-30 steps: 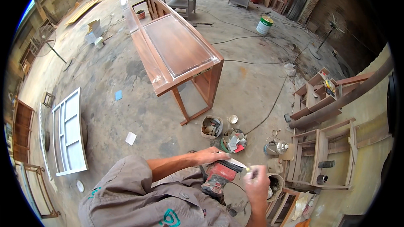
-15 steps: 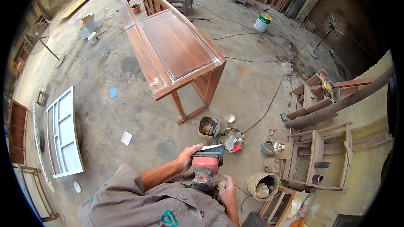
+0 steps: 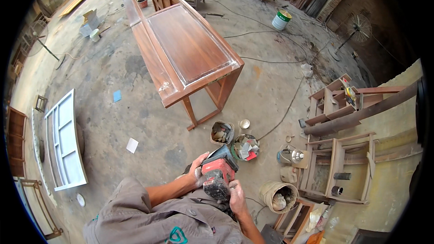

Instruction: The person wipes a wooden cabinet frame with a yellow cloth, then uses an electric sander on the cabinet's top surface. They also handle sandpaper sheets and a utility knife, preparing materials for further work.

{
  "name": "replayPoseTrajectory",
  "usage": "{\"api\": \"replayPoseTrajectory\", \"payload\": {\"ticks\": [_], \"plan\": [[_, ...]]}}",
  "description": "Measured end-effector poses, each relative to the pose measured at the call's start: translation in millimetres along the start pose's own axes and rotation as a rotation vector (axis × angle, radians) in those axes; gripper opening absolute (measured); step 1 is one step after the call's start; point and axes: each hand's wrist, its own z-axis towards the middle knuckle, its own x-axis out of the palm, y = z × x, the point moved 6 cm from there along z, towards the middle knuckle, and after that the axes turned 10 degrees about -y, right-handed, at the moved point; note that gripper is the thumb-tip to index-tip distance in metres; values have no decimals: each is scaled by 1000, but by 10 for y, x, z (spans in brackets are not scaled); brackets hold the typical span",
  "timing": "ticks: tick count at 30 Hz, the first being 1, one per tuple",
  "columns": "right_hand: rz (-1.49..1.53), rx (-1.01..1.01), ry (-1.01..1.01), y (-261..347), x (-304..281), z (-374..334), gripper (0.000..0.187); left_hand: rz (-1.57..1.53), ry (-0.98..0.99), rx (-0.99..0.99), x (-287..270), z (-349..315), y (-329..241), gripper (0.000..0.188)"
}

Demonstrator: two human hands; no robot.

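Head view, only one there is. Person crouches low on the concrete floor [image 3: 149,126] of a workshop, forearms coming in from the bottom edge.

Both hands are close together, clamped on a red-and-black power sander [image 3: 218,177]. Left hand [image 3: 197,175] wraps the tool's left side, fingers curled around the body. Right hand [image 3: 236,195] grips the lower right end from below. Sander sits between the two hands, held up off the floor in front of the person's chest, black top facing the camera. Can't tell if it's running.

Just beyond the sander on the floor: a small bucket of scraps [image 3: 222,132] and a round basin [image 3: 244,147] filled with folded sandpaper pieces, touching or nearly so. A small round tin lid [image 3: 244,123] lies just past them. To the right of the hands, a dirty bucket [image 3: 278,196] and a metal can [image 3: 296,156].

Further out, a long brown wooden table [image 3: 181,49] stands on the floor, its glossy surface bare. A white panelled frame [image 3: 65,140] lies flat at the left. Unfinished wooden shelf frames [image 3: 341,162] are stacked at the right. A cable [image 3: 289,104] trails across the floor toward the table. A white paint bucket with green lid [image 3: 282,19] stands far back.
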Motion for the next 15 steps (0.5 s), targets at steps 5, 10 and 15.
{"api": "replayPoseTrajectory", "payload": {"ticks": [5,10,15], "plan": [[-273,-292,-125,1021,-313,99,13,-73,73,-229,505,166,252,49],[-599,-688,-52,1684,-329,86,17,381,276,-370,176,537,293,38],[-839,-679,96,1560,-279,-147,27,783,196,-314,299,137,246,53]]}}
